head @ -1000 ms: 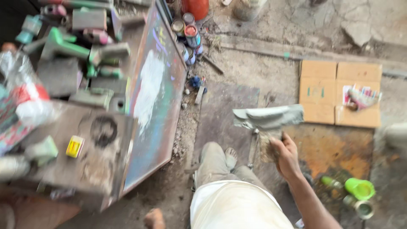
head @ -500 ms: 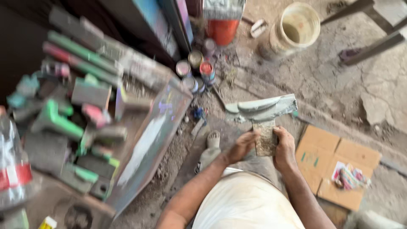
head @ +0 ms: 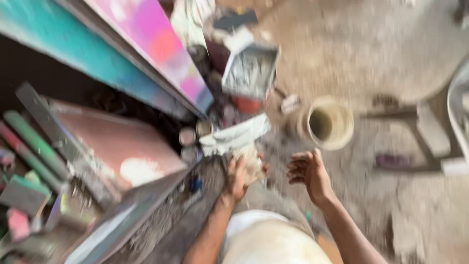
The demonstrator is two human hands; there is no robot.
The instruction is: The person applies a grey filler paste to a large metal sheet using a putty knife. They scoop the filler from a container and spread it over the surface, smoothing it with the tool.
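The view is blurred by motion. My left hand (head: 238, 177) is closed around the pale, plaster-caked handle of a trowel (head: 235, 137), whose grey smeared blade sticks out to the upper left and right of my fist. Just to the right, my right hand (head: 308, 172) hovers with its fingers spread and nothing in it, a short gap from the handle. Both forearms reach forward over my light-coloured knee (head: 266, 242).
A cream bucket (head: 331, 122) stands open on the dusty ground ahead. A red bucket (head: 247, 104) sits under a grey square tray (head: 252, 71). Pink and teal painted boards (head: 161, 54) lean at left, with small paint cans (head: 187, 137), a brown board (head: 115, 142) and coloured blocks (head: 24, 195).
The view has swung forward towards the buckets. The trowel went from my right hand, through both hands, to my left hand alone; my right hand has let go and opened.
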